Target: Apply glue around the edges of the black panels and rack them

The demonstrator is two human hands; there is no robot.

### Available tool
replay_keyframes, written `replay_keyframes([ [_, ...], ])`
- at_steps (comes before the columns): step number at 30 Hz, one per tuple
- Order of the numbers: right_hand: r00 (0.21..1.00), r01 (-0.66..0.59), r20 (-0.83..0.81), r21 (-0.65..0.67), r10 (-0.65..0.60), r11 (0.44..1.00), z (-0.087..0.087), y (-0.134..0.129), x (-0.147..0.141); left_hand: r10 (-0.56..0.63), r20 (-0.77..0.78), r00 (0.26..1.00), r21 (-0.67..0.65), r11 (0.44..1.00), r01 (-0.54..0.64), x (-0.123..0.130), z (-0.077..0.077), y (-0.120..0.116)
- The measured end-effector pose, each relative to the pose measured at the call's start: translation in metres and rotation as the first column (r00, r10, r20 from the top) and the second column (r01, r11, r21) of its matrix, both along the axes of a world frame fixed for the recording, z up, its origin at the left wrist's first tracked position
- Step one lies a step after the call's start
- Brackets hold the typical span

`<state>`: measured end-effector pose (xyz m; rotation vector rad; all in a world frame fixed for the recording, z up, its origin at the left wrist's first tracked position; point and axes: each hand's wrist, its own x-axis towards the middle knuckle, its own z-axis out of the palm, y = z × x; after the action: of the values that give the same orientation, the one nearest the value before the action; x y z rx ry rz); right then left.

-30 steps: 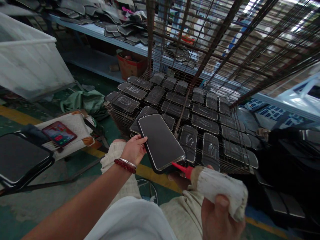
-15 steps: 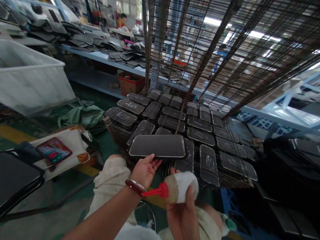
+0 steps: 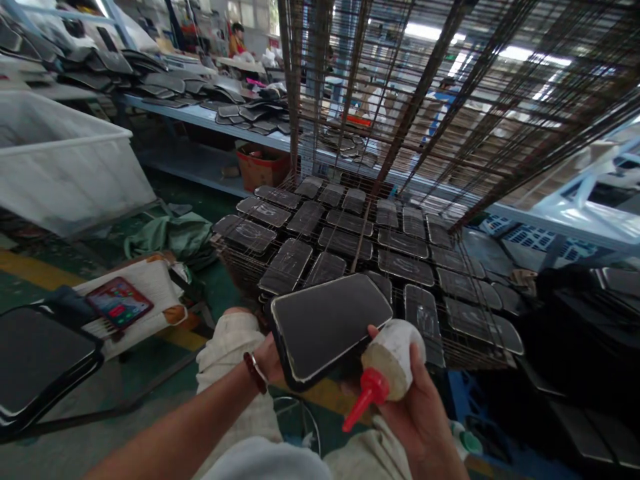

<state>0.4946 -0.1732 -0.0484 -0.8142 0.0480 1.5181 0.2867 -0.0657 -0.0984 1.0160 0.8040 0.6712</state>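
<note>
A dark rounded rectangular pad [image 3: 330,327] with a pale edge line is tilted in front of me. My left hand [image 3: 273,357] grips its lower left side, fingers partly hidden beneath it. In my right hand [image 3: 417,407] is a white bottle [image 3: 397,353] with a red nozzle, which points down and to the left. The bottle is close to the pad's right end. Beyond the pad, many similar dark pads [image 3: 345,243] lie in rows on a wire rack [image 3: 235,263], several with shiny streaks on them.
An upright wire grid [image 3: 400,100] rises behind the rack. At left are a white bin [image 3: 75,173], a stool [image 3: 165,287] bearing a phone [image 3: 119,303], and a black-edged panel [image 3: 45,360]. Stacked pads fill a back shelf [image 3: 200,117]. A person [image 3: 239,41] is far behind.
The held pad has come closer and turned, its right end now higher. My left hand has shifted left along it. My right hand and the bottle have moved right, with the nozzle tipped further down.
</note>
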Motion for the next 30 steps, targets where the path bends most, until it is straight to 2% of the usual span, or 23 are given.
replay_keyframes([
  [1,0.997,-0.076,0.026,-0.013,0.077,0.997,0.003,-0.001,0.011,-0.042,0.067,0.997,-0.160,0.986,0.052,-0.009,-0.001,0.011],
  [2,0.989,-0.138,0.058,-0.019,0.139,0.990,0.006,-0.002,0.021,-0.071,0.152,0.986,-0.324,0.939,0.118,-0.016,0.000,0.023],
  [3,0.978,-0.185,0.092,-0.025,0.187,0.982,0.008,-0.002,0.029,-0.091,0.234,0.968,-0.457,0.869,0.192,-0.021,0.002,0.034],
  [4,0.965,-0.228,0.126,-0.030,0.230,0.973,0.011,-0.002,0.036,-0.110,0.292,0.950,-0.531,0.808,0.257,-0.024,0.007,0.044],
  [5,0.952,-0.263,0.157,-0.032,0.265,0.964,0.013,-0.001,0.040,-0.137,0.319,0.938,-0.549,0.780,0.301,-0.024,0.012,0.052],
  [7,0.920,-0.335,0.203,-0.037,0.335,0.942,0.017,0.001,0.044,-0.222,0.321,0.921,-0.511,0.778,0.365,-0.020,0.026,0.061],
  [11,0.855,-0.424,0.320,-0.027,0.409,0.905,0.023,0.006,0.045,-0.330,0.227,0.916,-0.383,0.835,0.396,-0.001,0.044,0.062],
  [13,0.840,-0.376,0.420,-0.007,0.344,0.926,0.030,0.009,0.050,-0.332,0.204,0.921,-0.339,0.858,0.385,0.003,0.047,0.060],
  [16,0.782,-0.167,0.620,0.113,0.062,0.979,0.051,0.012,0.067,-0.346,0.201,0.917,-0.317,0.862,0.395,-0.002,0.048,0.060],
  [18,0.657,-0.052,0.733,0.277,-0.176,0.960,0.074,0.015,0.078,-0.379,0.193,0.905,-0.320,0.848,0.423,-0.010,0.049,0.062],
  [20,0.523,-0.049,0.787,0.411,-0.327,0.910,0.097,0.018,0.083,-0.417,0.182,0.890,-0.320,0.831,0.455,-0.018,0.051,0.064],
  [22,0.408,-0.099,0.821,0.475,-0.400,0.874,0.116,0.022,0.084,-0.451,0.180,0.874,-0.312,0.817,0.485,-0.022,0.053,0.065],
  [24,0.332,-0.152,0.837,0.502,-0.434,0.851,0.126,0.027,0.082,-0.473,0.179,0.863,-0.308,0.806,0.506,-0.023,0.056,0.065],
  [27,0.299,-0.212,0.843,0.516,-0.447,0.830,0.128,0.032,0.081,-0.487,0.179,0.855,-0.313,0.796,0.519,-0.023,0.058,0.064],
  [30,0.272,-0.232,0.863,0.487,-0.425,0.842,0.124,0.036,0.082,-0.500,0.174,0.849,-0.310,0.790,0.529,-0.024,0.059,0.062],
])
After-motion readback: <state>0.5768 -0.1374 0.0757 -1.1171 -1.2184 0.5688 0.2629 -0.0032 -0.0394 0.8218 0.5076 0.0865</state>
